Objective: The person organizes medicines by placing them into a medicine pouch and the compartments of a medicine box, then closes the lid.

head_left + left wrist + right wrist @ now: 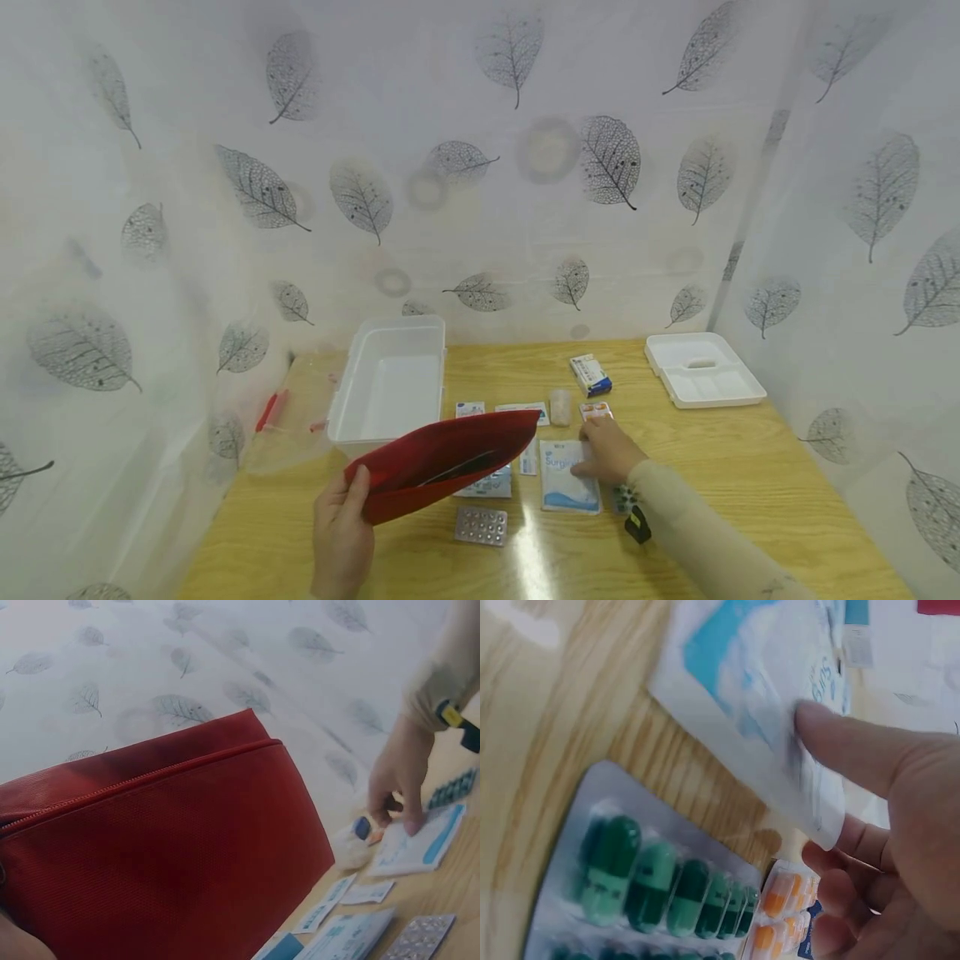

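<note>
The person's left hand (342,529) grips the red pouch (442,493) by its end, thumb on the near side; the pouch extends rightward from it, mouth gaping. The right hand (609,454) pinches the packet (567,483) at its edge, between thumb and fingers. Just beyond that hand lie orange pills (597,410); nearer than it, green capsules (667,889). The silver blister (482,527) lies right of the left hand, the bin (347,408) beyond it.
</note>
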A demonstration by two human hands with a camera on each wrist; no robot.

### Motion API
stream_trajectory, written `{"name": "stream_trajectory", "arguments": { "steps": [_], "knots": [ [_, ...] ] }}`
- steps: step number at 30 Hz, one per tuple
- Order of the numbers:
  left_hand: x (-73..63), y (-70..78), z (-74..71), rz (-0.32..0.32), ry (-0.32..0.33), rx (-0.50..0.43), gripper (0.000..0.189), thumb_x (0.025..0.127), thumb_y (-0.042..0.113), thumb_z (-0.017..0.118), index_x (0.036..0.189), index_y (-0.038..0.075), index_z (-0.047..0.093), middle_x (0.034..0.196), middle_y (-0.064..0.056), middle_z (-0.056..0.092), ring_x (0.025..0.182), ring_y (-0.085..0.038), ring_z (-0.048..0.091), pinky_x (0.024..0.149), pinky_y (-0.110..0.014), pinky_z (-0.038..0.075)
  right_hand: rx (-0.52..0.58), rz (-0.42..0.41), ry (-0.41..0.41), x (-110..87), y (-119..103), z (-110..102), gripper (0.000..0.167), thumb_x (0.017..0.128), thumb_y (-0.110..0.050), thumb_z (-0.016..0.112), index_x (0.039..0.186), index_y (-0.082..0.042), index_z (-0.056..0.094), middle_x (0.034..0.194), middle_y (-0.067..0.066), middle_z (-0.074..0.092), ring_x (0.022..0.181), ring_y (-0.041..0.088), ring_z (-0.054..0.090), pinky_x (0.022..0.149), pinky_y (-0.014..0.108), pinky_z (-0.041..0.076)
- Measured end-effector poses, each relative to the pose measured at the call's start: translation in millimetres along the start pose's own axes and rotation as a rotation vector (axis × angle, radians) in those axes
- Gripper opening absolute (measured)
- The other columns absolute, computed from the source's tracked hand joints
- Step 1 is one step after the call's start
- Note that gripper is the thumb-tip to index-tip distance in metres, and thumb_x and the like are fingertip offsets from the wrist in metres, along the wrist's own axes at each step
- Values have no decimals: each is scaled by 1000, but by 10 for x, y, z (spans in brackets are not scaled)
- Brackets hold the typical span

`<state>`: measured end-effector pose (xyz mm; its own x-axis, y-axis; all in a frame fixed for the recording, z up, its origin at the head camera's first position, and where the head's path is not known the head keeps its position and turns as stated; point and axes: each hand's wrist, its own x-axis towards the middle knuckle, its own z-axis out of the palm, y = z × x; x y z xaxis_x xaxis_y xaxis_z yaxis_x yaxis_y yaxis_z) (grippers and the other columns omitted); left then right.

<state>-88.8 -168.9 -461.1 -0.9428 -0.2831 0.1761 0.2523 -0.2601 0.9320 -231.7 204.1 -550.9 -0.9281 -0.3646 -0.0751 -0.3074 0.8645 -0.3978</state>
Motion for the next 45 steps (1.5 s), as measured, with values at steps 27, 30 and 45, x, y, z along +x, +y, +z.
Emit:
{"name": "stream_trajectory", "arguments": {
  "steps": [27, 30, 45],
  "knots": [
    [-39, -13, 126, 72, -80, 46, 29, 103, 8, 42, 108, -14, 60, 93, -6, 72, 84, -16, 69, 74, -27, 55, 596, 28, -15, -647, 147, -829, 28, 96, -22, 60, 113, 0, 57, 85, 5, 69, 71, 21, 61, 58, 27, 47],
    [-47, -1, 139, 61, -70, 68, 29, 103, 9, 42, 108, -15, 59, 93, -6, 71, 84, -16, 69, 74, -27, 55, 586, -12, 37, -718, 84, -952, 26, 97, -21, 58, 112, 1, 58, 87, 5, 70, 75, 17, 63, 61, 27, 49],
    [-77, 13, 169, 75, -58, 69, 28, 102, 6, 42, 107, -15, 59, 93, -7, 71, 84, -17, 69, 74, -28, 56, 637, -134, 285, -1011, -246, -1364, 18, 97, -10, 57, 112, 0, 56, 81, 5, 70, 63, 17, 62, 57, 28, 49]
  ]
}}
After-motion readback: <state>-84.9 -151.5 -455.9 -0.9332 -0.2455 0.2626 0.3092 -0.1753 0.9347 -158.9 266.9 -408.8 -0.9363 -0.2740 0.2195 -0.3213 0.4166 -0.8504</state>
